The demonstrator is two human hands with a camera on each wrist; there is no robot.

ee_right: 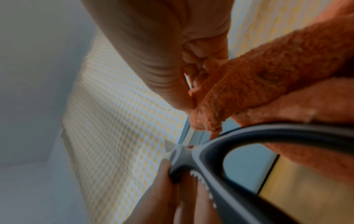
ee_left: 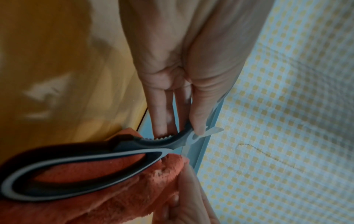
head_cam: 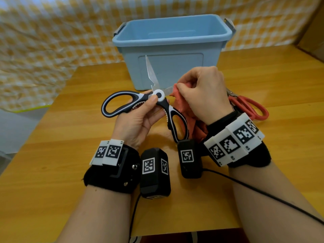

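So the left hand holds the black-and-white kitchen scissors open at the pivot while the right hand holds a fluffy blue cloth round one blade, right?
Not quite. The head view shows the fluffy cloth is orange-red, not blue. Otherwise yes: the left hand holds the black-and-white kitchen scissors open at the pivot, and the right hand holds the cloth round one blade.

Soft even light, blurry wrist views.

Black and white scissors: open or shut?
Open. On the scissors, one blade points up toward the blue box, the other sideways into the orange cloth pinched by the right hand; the handles are spread wide.
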